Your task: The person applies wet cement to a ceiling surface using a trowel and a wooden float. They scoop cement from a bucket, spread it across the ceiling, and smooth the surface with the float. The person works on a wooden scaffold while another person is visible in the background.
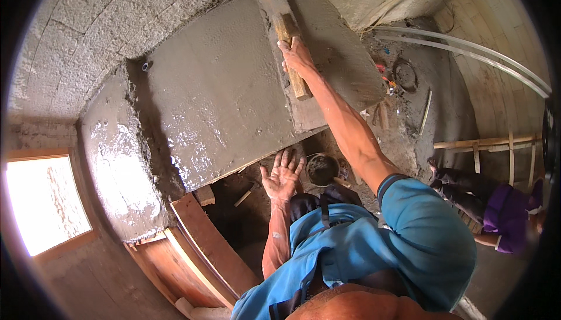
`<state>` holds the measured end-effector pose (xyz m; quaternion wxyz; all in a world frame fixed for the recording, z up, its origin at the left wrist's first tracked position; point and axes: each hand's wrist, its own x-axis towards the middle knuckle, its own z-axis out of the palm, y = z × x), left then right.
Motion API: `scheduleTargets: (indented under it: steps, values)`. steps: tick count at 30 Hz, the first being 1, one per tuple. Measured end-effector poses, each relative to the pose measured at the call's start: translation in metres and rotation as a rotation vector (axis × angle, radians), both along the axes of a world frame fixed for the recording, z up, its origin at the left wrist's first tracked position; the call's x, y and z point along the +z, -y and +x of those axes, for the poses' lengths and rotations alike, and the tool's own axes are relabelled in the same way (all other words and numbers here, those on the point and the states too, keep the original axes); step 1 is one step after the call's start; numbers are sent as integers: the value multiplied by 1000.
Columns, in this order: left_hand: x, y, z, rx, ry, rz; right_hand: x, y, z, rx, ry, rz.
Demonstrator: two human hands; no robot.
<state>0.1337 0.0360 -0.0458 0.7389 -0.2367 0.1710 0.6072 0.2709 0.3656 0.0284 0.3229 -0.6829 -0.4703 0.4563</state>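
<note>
Our right hand (pixel 296 56) presses a wooden float (pixel 291 56) against the wet plaster wall (pixel 222 92).

The float's long axis runs out past both sides of our fingers, which are clamped over its middle; our left hand (pixel 281 177), fingers spread and empty, hangs well below, near the mortar bucket (pixel 322 170).

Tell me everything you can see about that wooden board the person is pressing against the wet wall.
The wooden float is a long, narrow plank of pale, worn wood, smeared grey with plaster at its upper end. It lies flat against the wet plastered wall, running lengthwise along a ridge in the surface. The right hand rests on its middle, fingers wrapped over it, so both ends stick out past the hand. The left hand is apart from it, open and empty below.
</note>
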Motion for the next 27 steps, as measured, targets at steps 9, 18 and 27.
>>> scheduleTargets:
  steps: [9, 18, 27]
  values:
    - [-6, 0, 0, 8, 27, 44, 3, 9, 45, -85, -65, 37]
    - [-1, 2, 6, 48, 44, 9, 127, 71, 180, 83, 204, 39]
    - [16, -7, 27, 109, -26, -80, 114, -102, 252, 656, 976, 400]
